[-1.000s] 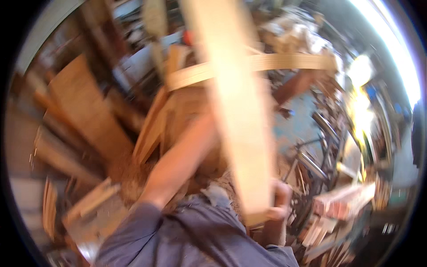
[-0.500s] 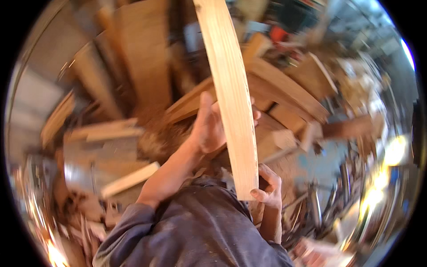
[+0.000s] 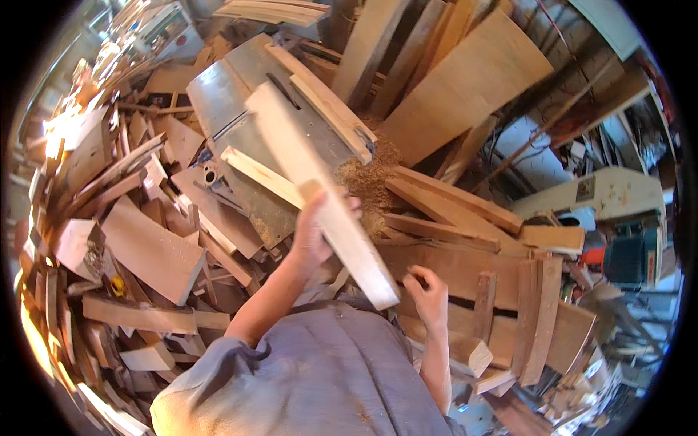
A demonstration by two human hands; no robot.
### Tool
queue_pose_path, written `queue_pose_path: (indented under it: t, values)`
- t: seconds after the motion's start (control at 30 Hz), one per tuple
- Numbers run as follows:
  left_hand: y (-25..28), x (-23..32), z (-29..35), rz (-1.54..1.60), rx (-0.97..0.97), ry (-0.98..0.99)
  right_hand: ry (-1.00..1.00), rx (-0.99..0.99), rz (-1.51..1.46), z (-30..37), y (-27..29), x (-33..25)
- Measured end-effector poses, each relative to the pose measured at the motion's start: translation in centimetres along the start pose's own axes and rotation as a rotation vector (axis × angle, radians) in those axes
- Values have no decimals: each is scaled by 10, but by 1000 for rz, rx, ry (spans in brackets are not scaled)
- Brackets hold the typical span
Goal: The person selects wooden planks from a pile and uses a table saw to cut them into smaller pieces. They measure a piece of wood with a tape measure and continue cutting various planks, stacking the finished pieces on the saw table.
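A long pale wooden board (image 3: 342, 225) slants across the middle of the view, its far end blurred over a grey metal machine table (image 3: 218, 91). My left hand (image 3: 314, 229) is closed around the board near its middle, thumb on top and fingertips showing past the far edge. Just right of the board's near end is my right hand (image 3: 429, 294), apart from it and holding nothing. Its fingers are loosely curled, with a gap between thumb and forefinger. A thinner pale strip of wood (image 3: 262, 176) lies on the metal table, partly hidden behind the board.
Wooden fence pieces (image 3: 323, 109) lie along the table beside a slot and a heap of sawdust (image 3: 371, 171). Scrap wood (image 3: 153, 247) piles up at left. Large planks (image 3: 465, 87) lean at the back. A wooden frame (image 3: 538, 312) and a machine with a dark motor (image 3: 631, 258) stand right.
My view has turned leftward, bringing the metal table to the front. My right hand has let go of the board's near end. The board stays in my left hand, now tilted further left.
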State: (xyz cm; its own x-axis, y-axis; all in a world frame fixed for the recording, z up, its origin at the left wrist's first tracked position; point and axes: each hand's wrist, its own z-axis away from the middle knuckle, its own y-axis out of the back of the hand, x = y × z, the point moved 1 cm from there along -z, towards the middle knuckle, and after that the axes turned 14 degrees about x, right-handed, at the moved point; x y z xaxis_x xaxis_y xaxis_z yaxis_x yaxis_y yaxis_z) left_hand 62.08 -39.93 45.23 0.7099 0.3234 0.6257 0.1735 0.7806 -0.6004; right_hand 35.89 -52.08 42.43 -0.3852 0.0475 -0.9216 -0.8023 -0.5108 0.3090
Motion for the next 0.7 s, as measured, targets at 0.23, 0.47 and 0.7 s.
queue_pose_path:
  t: [0.23,0.47,0.7]
  values:
    - [103,53,21,391,475,-264,311,-2,277,-184,-150,7]
    - [170,79,12,468,577,-275,308,253,673,-292,-266,18]
    - [192,103,-42,422,721,-298,391,223,670,-272,-253,30]
